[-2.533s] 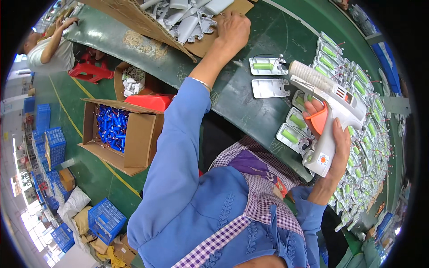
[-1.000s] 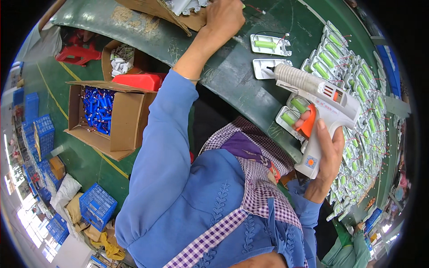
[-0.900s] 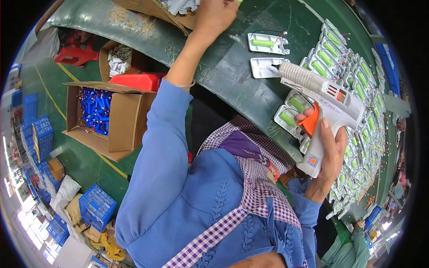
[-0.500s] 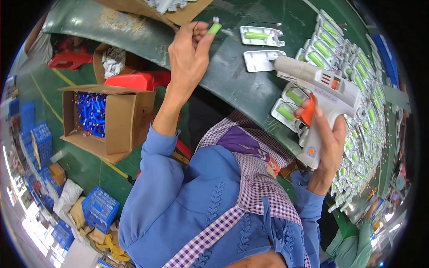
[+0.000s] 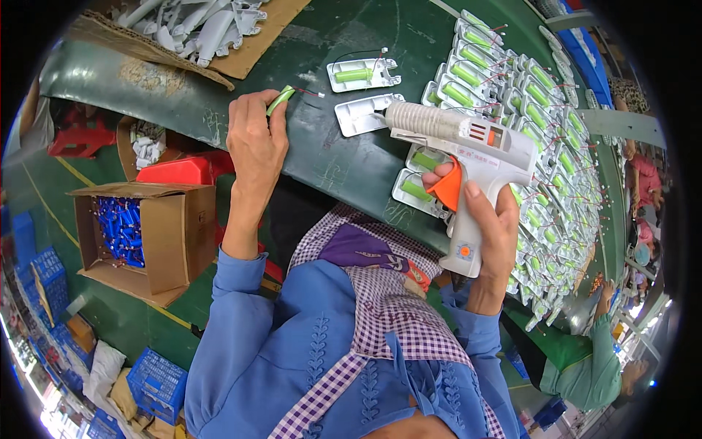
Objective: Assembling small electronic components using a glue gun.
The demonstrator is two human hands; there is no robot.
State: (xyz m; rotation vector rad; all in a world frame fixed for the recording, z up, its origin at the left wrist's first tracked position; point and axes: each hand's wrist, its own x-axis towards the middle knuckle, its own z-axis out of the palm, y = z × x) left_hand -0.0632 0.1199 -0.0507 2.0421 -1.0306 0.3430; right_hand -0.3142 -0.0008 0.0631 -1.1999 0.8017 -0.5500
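Observation:
My left hand (image 5: 257, 132) pinches a green battery cell (image 5: 280, 100) whose thin wires end in a small white plug, held above the green table. My right hand (image 5: 491, 219) is wrapped around a white glue gun (image 5: 486, 157), with fingers at its orange trigger (image 5: 447, 186). The gun's nozzle points left, over the right end of an empty white plastic shell (image 5: 358, 117). Just beyond it lies another white shell (image 5: 386, 79) with a green cell (image 5: 354, 75) and a wire in it. Two more filled shells (image 5: 414, 189) lie partly beneath the gun.
Many filled white shells (image 5: 537, 95) cover the table's right side. A cardboard box of white plastic parts (image 5: 212, 33) stands at the far left. Below the table edge are a red stool (image 5: 175, 170) and a carton (image 5: 175, 238) of blue cells. Another person in green (image 5: 585, 369) is at lower right.
The view has shifted, so the scene sits further left. The glue gun's nozzle has come to the empty shell's right end. My left hand still pinches the green cell, now turned differently.

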